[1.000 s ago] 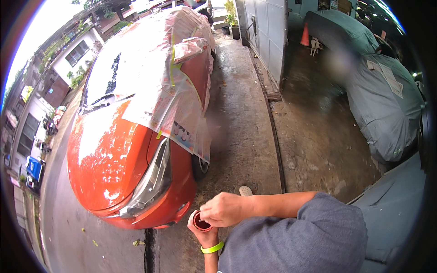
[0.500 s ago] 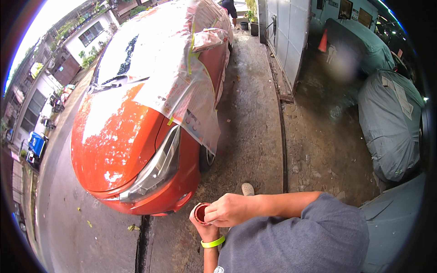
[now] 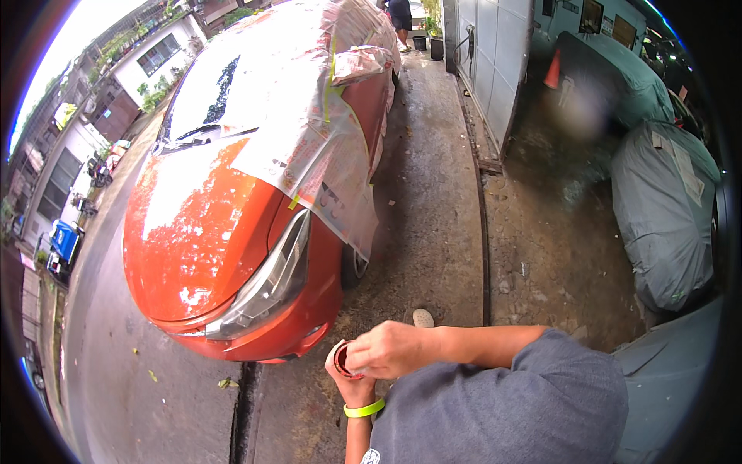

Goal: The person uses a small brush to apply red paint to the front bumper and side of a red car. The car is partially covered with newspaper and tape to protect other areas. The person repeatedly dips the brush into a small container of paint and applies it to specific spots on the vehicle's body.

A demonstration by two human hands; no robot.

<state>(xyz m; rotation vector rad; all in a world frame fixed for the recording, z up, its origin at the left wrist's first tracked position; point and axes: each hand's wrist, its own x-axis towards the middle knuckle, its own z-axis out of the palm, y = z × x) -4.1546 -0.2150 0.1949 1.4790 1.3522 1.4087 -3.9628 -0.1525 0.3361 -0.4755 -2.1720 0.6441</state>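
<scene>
At the lower middle my left hand is wrapped round a small round cup, whose rim and inside are red. My right hand bends over the cup's mouth with its fingers drawn together at or inside the rim. Whatever those fingers may hold is hidden from view. A yellow-green band circles my left wrist. Just beyond the cup stands an orange-red car, its headlight facing me. Printed masking paper with yellow-green tape covers the car's side and much of its top.
A drain channel runs along the concrete on the right. Covered vehicles and an orange cone stand inside the garage, beside a grey metal gate. Another person stands far back near potted plants.
My right hand has shifted slightly at the cup's mouth, its fingers now blurred. The view has moved a little, and more of the person at the back shows.
</scene>
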